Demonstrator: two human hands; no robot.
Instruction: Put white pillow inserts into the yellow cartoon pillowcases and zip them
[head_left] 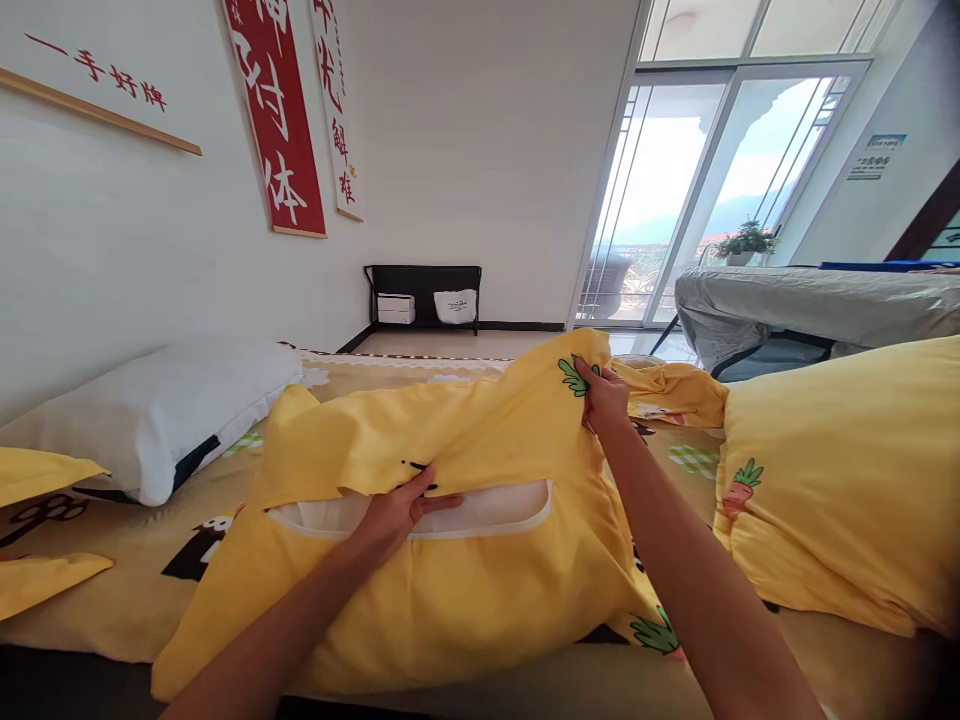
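Observation:
A yellow pillowcase (465, 590) with carrot prints lies before me on the bed. Through the long slit across its middle, a white pillow (487, 512) shows inside. My left hand (397, 510) pinches the upper edge of the slit, thumb on top of the fabric and fingers partly in the opening. At the far right corner, my right hand (602, 392) is closed on the pillowcase next to a green leaf print, pulling the cloth up into a raised fold. The fingertips of my right hand are partly hidden behind the fabric.
A white pillow (217, 400) lies to the left, beside some yellow cloth (45, 475). On the right sits another yellow pillow (847, 480), with crumpled yellow cloth (675, 392) near it. Beyond the patterned bed sheet (127, 610) stand a black rack (427, 290) and a covered table (817, 300).

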